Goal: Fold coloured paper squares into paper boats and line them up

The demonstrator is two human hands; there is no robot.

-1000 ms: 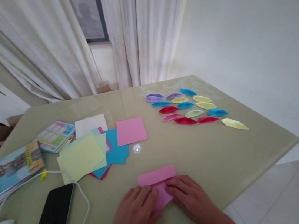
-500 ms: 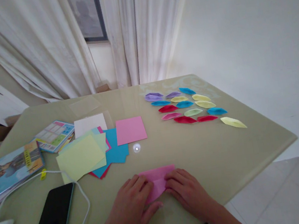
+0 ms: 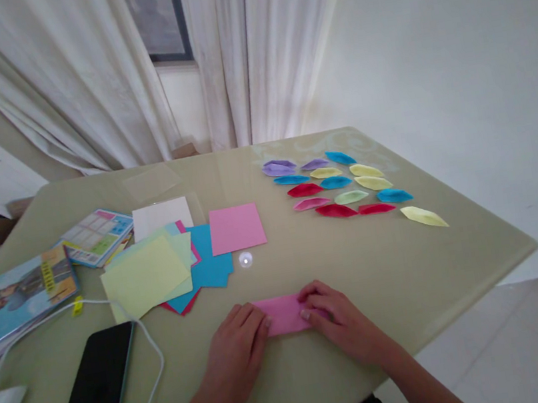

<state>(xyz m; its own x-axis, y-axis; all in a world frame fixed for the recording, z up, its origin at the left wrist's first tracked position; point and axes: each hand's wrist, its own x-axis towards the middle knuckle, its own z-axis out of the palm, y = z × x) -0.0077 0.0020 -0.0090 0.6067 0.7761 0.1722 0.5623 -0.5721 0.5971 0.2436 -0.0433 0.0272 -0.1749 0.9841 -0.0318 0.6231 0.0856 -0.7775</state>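
A folded strip of pink paper (image 3: 285, 315) lies near the front of the table, between my hands. My left hand (image 3: 238, 349) grips its left end, thumb and fingers pressed together on it. At the right end my right hand (image 3: 340, 322) pinches the paper, its curled fingers covering that end. Beyond the strip lies a flat pink square sheet (image 3: 236, 228), partly over blue sheets (image 3: 213, 274). Several folded paper boats (image 3: 336, 211) in purple, blue, yellow, red, pink and green stand in loose rows at the far right.
Pale yellow sheets (image 3: 147, 280) overlap other coloured paper on the left. Nearby are a phone (image 3: 95, 389), a white cable (image 3: 159, 352), a booklet (image 3: 15, 300) and a printed card pack (image 3: 97, 237). A small clear round piece (image 3: 246, 259) sits mid-table. The table edge (image 3: 475, 297) slants along the right.
The pink paper has gone from a tilted piece with a lower flap to a flat, level strip. My right hand has shifted slightly up and its fingers have moved over the right end.
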